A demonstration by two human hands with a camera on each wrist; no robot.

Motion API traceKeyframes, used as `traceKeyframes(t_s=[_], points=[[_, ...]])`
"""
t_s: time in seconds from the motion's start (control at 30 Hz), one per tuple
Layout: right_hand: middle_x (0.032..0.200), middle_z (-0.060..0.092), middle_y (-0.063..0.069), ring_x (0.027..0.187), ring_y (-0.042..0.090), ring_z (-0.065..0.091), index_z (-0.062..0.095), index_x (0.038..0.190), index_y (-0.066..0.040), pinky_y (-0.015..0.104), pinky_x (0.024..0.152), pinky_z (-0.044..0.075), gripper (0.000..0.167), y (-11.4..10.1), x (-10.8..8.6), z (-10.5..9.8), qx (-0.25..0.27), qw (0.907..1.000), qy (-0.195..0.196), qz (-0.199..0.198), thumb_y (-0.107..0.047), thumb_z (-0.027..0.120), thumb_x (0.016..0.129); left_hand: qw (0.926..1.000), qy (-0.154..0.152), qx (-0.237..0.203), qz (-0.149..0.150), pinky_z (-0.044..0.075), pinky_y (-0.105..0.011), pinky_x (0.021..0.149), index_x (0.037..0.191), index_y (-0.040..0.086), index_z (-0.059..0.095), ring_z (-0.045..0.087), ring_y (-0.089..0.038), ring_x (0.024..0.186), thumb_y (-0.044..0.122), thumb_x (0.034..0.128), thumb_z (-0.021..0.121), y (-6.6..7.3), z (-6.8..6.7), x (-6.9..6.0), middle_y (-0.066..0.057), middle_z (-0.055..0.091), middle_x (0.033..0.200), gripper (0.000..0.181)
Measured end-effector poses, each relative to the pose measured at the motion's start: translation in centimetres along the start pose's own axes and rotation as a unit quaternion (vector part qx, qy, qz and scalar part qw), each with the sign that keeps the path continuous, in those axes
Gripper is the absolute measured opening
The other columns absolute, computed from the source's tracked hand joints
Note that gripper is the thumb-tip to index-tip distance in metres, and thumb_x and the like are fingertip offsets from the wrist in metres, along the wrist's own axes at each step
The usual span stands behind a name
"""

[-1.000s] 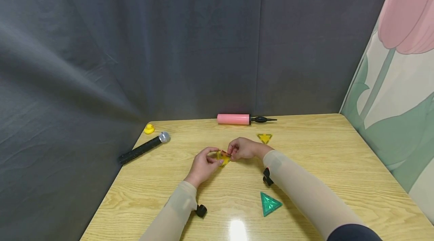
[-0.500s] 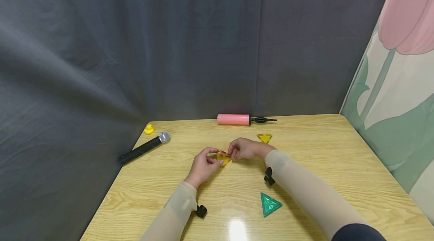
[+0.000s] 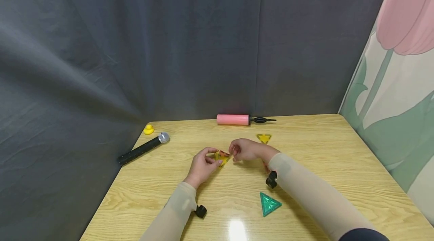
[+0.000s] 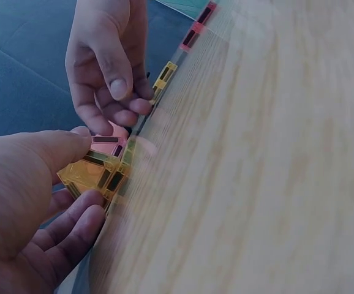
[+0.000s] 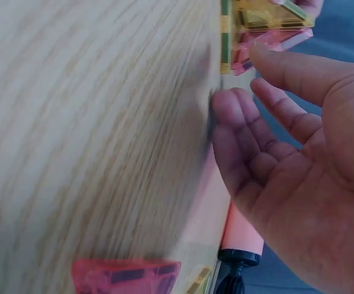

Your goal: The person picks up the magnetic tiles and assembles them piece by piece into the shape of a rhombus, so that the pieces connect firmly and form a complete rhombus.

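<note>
Head view: gripping yellow/red tile cluster (image 3: 222,161) in L hand (image 3: 200,167), approx. mid-surface (image 3: 312,146), fingers holding it from left. Reaching in w/ R hand (image 3: 248,149) from right, fingers narrow & curled at cluster's right end. So having cluster right of L fingers, just left of R fingers; being nearer L hand, as held there. Showing red edge running roughly left–right, dipping near at right; no clear long axis. Seeing loose yellow tile (image 3: 263,138) just far of R wrist, green tile (image 3: 270,204) near right; also pink pump (image 3: 233,119) far, mic (image 3: 144,149) & duck (image 3: 148,129) far left.

Left wrist view: pinching cluster's yellow part b/w L fingers on opp. sides, w/ pinkish-red part facing R hand. Keeping R fingers loosely curled right beside it, nothing visible b/w them.

Right wrist view: overlapping cluster's red part w/ one R finger; gripping or only touching, can't tell. Spotting loose red tile (image 5: 122,278) too, well apart from cluster.
</note>
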State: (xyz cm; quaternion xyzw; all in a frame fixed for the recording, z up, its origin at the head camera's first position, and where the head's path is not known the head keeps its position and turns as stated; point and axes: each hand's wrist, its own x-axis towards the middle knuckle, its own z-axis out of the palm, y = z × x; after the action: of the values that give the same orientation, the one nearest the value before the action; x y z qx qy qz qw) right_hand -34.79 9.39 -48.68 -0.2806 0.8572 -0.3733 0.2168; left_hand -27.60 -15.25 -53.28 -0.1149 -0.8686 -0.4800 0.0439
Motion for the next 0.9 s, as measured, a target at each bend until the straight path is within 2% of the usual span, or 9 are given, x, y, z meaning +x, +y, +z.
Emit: traceKeyframes(t_s=[0.27, 0.53, 0.77, 0.9], points=[[0.096, 0.066, 0.004, 0.087, 0.018, 0.06, 0.069, 0.115, -0.004, 0.033, 0.077, 0.053, 0.026, 0.2, -1.6, -0.4, -0.005, 0.9989, 0.044, -0.014, -0.003, 0.081, 0.091, 0.9999, 0.011, 0.004, 0.005, 0.057, -0.032, 0.07, 0.131, 0.022, 0.067, 0.067, -0.012, 0.078, 0.03, 0.0942, 0.082, -0.2, -0.2, 0.0, 0.0, 0.069, 0.093, 0.041], [0.114, 0.068, 0.014, 0.099, 0.019, 0.062, 0.069, 0.118, -0.003, 0.043, 0.092, 0.054, 0.024, 0.5, -3.6, -1.3, -0.004, 0.9958, 0.089, -0.022, -0.003, 0.076, 0.095, 0.9999, 0.016, 0.005, -0.003, 0.056, -0.03, 0.068, 0.132, 0.023, 0.067, 0.064, -0.014, 0.077, 0.031, 0.0939, 0.082, -0.2, -0.3, -0.1, -0.003, 0.067, 0.094, 0.041], [0.113, 0.069, 0.015, 0.1, 0.019, 0.063, 0.069, 0.116, -0.004, 0.044, 0.092, 0.053, 0.023, 1.1, -5.6, -1.8, -0.018, 0.9908, 0.128, -0.038, -0.006, 0.078, 0.095, 0.9998, 0.02, 0.009, -0.004, 0.055, -0.03, 0.068, 0.132, 0.023, 0.067, 0.064, -0.014, 0.077, 0.029, 0.0941, 0.082, -0.1, -0.5, -0.2, 0.0, 0.067, 0.091, 0.041], [0.111, 0.07, 0.013, 0.1, 0.02, 0.063, 0.07, 0.115, -0.008, 0.044, 0.091, 0.054, 0.022, 1.7, -6.5, -2.1, -0.025, 0.988, 0.149, -0.032, -0.008, 0.079, 0.095, 0.9997, 0.022, 0.011, -0.003, 0.055, -0.03, 0.068, 0.131, 0.024, 0.068, 0.064, -0.014, 0.077, 0.029, 0.0938, 0.083, -0.1, -0.5, -0.2, 0.001, 0.067, 0.091, 0.041]])
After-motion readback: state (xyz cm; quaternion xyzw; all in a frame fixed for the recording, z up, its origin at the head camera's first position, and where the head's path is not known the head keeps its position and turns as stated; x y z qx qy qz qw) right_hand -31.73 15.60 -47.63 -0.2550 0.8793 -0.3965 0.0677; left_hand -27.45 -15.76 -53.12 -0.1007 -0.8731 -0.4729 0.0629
